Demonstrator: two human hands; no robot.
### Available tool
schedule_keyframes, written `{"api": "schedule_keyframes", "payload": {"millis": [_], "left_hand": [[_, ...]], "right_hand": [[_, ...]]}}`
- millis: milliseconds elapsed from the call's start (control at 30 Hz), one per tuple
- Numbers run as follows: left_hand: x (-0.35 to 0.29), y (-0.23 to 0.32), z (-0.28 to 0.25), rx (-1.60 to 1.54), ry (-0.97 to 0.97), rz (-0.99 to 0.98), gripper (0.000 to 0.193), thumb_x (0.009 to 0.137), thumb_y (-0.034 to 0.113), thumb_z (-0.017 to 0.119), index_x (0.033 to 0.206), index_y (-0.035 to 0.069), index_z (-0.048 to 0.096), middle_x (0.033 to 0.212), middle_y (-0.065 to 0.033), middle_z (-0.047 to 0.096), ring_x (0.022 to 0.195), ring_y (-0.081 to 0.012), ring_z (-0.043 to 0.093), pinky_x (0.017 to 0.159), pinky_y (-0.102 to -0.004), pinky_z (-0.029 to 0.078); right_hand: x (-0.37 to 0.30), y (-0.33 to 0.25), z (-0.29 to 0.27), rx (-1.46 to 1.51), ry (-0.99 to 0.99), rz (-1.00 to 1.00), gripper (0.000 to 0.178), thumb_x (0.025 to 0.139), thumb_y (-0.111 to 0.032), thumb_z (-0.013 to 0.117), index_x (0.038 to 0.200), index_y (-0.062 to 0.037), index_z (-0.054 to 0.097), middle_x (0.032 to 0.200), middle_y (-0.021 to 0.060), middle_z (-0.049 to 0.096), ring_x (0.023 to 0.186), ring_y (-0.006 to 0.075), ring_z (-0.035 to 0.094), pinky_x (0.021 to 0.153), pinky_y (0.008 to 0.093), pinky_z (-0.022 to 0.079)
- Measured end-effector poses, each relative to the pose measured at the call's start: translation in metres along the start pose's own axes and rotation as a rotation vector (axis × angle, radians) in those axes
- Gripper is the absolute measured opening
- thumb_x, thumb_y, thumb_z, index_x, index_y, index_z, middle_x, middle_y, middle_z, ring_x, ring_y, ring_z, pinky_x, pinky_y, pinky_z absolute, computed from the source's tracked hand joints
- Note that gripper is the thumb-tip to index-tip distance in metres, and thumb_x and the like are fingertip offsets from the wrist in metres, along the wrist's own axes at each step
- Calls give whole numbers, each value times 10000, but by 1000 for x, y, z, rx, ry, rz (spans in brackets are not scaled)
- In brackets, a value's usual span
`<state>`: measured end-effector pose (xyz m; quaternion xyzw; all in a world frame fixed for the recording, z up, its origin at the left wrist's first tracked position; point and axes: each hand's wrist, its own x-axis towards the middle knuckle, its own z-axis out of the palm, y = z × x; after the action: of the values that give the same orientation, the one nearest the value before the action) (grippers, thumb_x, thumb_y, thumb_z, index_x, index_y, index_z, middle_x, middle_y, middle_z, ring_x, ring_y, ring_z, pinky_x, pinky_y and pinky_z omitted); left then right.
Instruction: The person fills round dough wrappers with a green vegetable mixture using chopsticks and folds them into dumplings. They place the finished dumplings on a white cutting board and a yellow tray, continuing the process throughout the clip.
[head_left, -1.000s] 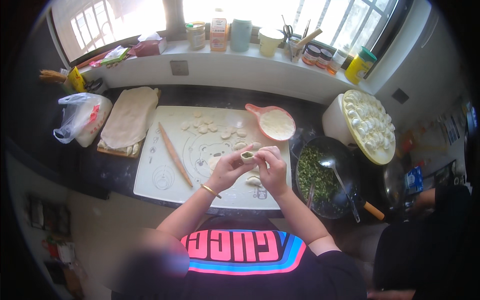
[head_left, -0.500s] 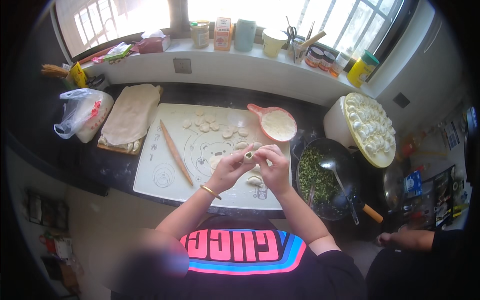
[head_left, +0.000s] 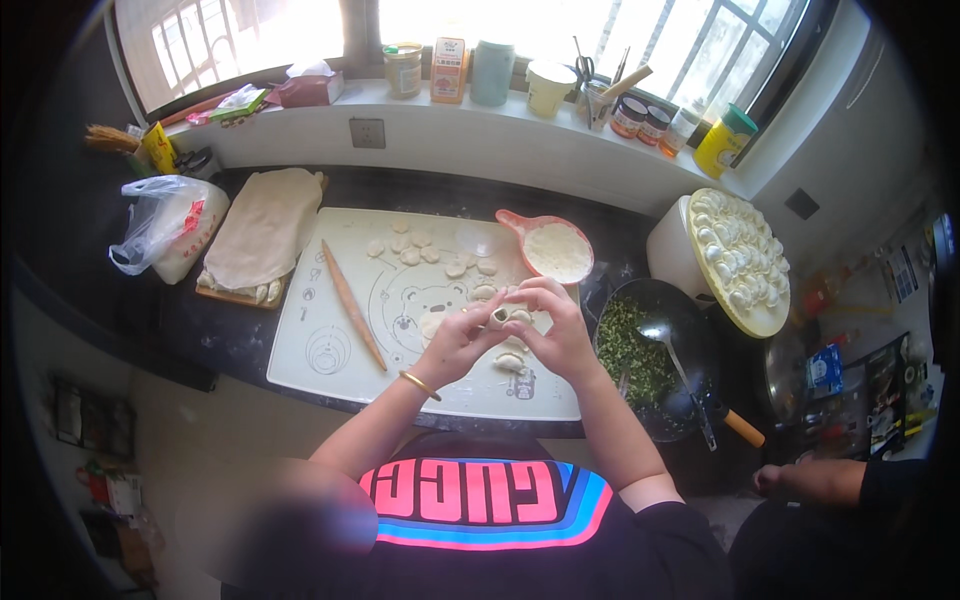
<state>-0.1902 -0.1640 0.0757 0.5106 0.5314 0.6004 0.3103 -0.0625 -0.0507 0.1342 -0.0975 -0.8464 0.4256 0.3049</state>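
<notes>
Dumpling (head_left: 497, 319) is standing upright between the person's two hands, its mouth showing a little green filling, above the right half of a pale pastry mat (head_left: 300, 365). The left hand (head_left: 455, 343) is gripping it from the left with curled fingers, and a gold bracelet (head_left: 420, 386) is circling that wrist. The right hand (head_left: 558, 332) is meeting it from the other side, its thumb and index fingers closing on the wrapper's edge.

Several folded dumplings (head_left: 508, 361) are lying on the mat around the hands, while small dough rounds (head_left: 411, 257) are resting farther back. A tapered wooden rolling pin (head_left: 352, 305) is lying aslant on the left half. At the mat's far right corner, a red-handled bowl (head_left: 510, 216) is holding flour (head_left: 557, 251).

Right of the mat, a dark wok (head_left: 692, 300) is holding chopped green filling (head_left: 630, 345) and a metal spoon (head_left: 686, 383). Behind it, a round yellow tray (head_left: 764, 324) is carrying many dumplings. To the left, a dough sheet (head_left: 262, 225) is covering much of a board on the dark surface (head_left: 365, 186), beside a plastic bag (head_left: 170, 230).
</notes>
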Motion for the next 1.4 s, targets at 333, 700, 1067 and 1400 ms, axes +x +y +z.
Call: {"api": "schedule_keyframes", "payload": {"millis": [333,700,1067,1400], "left_hand": [[-1,-3,2,-25,-64,19,271,834,-4,549,1100,-52,527,1214,-149,490,945,-108,533,784,-252,463],[-4,0,0,44,-65,-43,594,849,1,515,1371,13,232,904,-51,556,847,-88,546,773,-241,461],[-5,13,0,44,-84,-94,662,839,15,535,1394,41,175,921,-41,556,839,-89,542,752,-243,458],[-8,7,2,-40,-51,-140,743,831,31,543,1403,34,68,992,-92,555,850,-103,553,750,-247,461]], "right_hand": [[-2,15,17,-317,196,-320,102,699,-44,657,796,-22,633,815,83,602,791,238,556,673,321,453],[2,14,13,-271,113,-274,83,707,-18,637,789,-10,624,806,93,603,776,235,552,661,317,456],[8,19,15,-253,-20,-251,83,686,-39,624,767,-35,608,816,96,585,763,252,525,701,341,423],[15,25,11,-413,-256,-359,186,681,-67,606,857,-40,553,867,74,550,843,259,504,752,345,409]]}}
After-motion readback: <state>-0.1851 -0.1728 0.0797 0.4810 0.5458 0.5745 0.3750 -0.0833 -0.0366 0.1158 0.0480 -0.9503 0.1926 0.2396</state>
